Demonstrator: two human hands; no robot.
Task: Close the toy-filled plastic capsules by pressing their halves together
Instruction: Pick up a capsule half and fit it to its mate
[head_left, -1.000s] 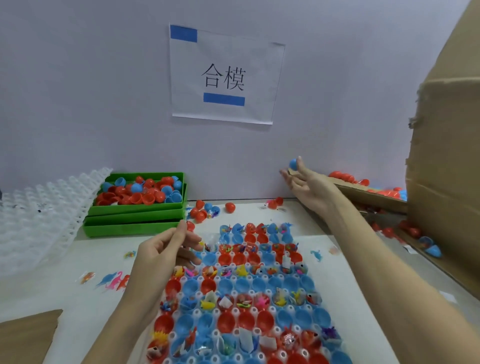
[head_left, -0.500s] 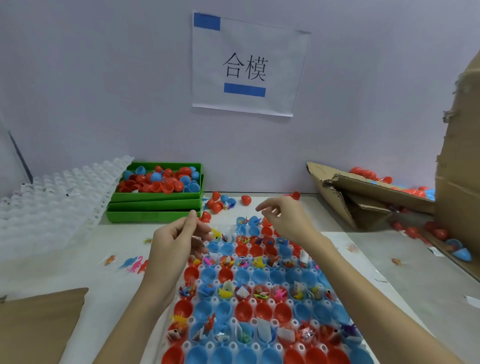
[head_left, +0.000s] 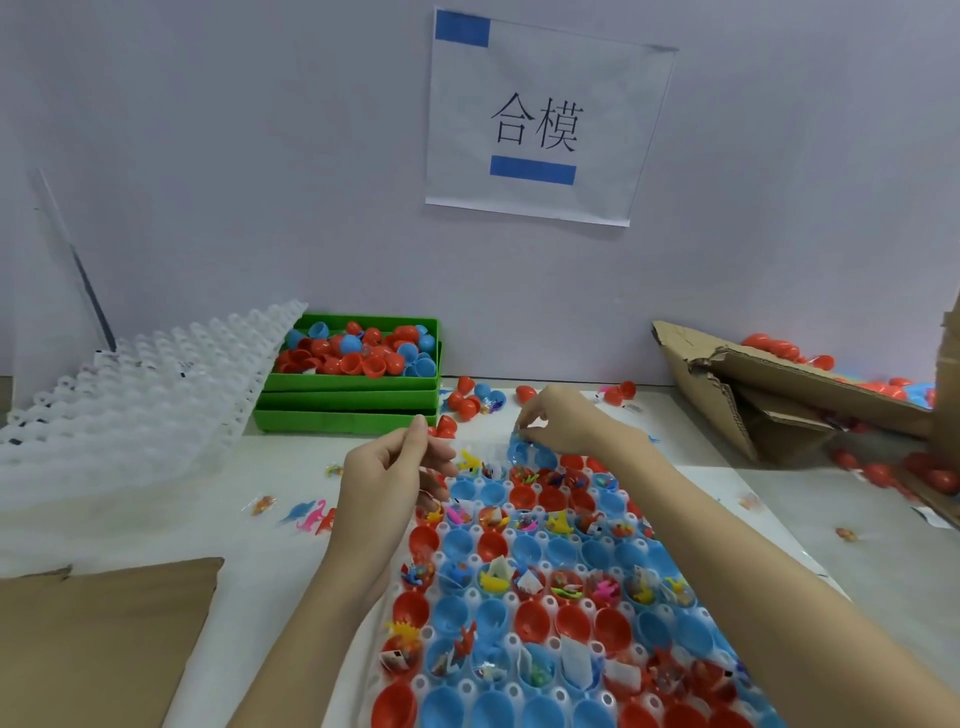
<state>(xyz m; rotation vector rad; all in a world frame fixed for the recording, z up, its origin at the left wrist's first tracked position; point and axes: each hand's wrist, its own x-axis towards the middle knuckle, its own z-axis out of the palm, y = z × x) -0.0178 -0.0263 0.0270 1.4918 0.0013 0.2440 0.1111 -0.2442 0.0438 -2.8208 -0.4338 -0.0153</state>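
**Right hand at the far row, reaching for the next capsule**

The step in hand looked like the pick-up that comes before a press. The right hand (head_left: 558, 421) had its fingertips curled down onto a blue capsule half (head_left: 519, 451) at the far end of the white holding tray (head_left: 470, 592), apparently pinching its rim, though the fingers hid the contact itself. The left hand (head_left: 387, 478) hovered just beside it, nearer the person, thumb and forefinger brought together and raised; whether they held anything small I could not tell.

The open capsules (head_left: 545, 587), red and blue, many with toys inside, lay directly under and below both hands, filling the tray toward the person. Loose halves sat in the green bin (head_left: 353, 384) beyond the left hand, and the cardboard box (head_left: 769, 395) stood well off beyond the right.

The next move probably called for seating the half squarely over its mate and pressing evenly, so no toy caught in the seam.
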